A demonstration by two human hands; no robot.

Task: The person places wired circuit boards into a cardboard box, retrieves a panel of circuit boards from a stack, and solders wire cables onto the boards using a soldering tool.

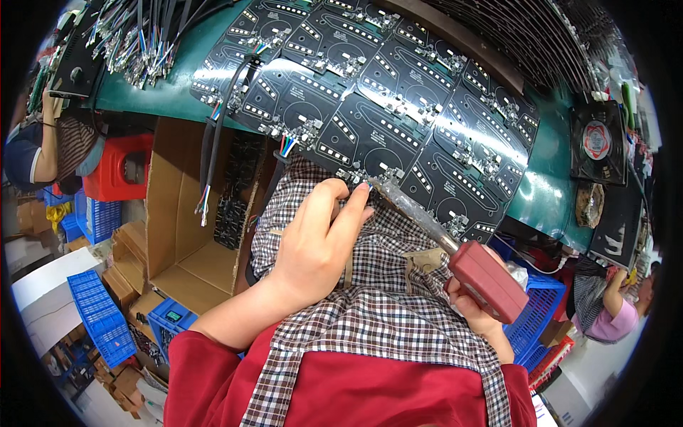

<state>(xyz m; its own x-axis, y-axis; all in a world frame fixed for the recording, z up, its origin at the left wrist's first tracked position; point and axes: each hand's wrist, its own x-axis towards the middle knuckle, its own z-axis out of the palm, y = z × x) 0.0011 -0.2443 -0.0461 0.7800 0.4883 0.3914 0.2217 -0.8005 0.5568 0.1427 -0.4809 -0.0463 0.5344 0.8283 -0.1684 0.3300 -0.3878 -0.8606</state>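
My left hand (313, 238) is closed in a pinch at the near edge of a sheet of black circuit boards (377, 135). Thin coloured wire ends (370, 186) show at its fingertips, mostly hidden by the fingers. In my right hand (473, 309) is a soldering iron (491, 281) with a dark red handle. Its long, stained metal shaft slants up to the left, and the tip is at the board edge beside my left fingertips. Black cables with coloured wires (288, 144) are attached to boards farther left, and one cable (208, 153) hangs over the table edge.
The boards lie on a green table (174, 99). A bundle of loose cables (146, 43) is at the far left. Below stands an open cardboard box (192, 235) with dark parts. Blue crates (103, 317) and a red stool (119, 167) are left; other people sit at both sides.
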